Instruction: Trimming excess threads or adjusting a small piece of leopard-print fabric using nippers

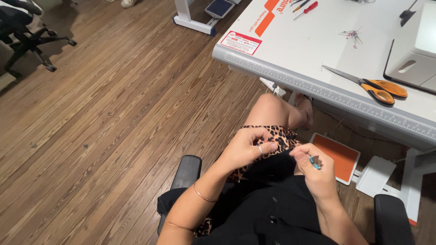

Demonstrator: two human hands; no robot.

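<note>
Black fabric garment (272, 199) lying on lap; left hand (247, 147) pinching its edge, right hand (313, 170) gripping small teal tool (314, 161). Orange-handled scissors (374, 87) resting on white table (309, 50).

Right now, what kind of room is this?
Most likely a home sewing or craft room. A white work table with a ruler strip along its edge holds orange-handled scissors, a cluster of pins and part of a white sewing machine. Both hands work black fabric over a wood floor.

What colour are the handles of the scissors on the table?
Orange, with black trim; the scissors show clearly in the head view.
</note>
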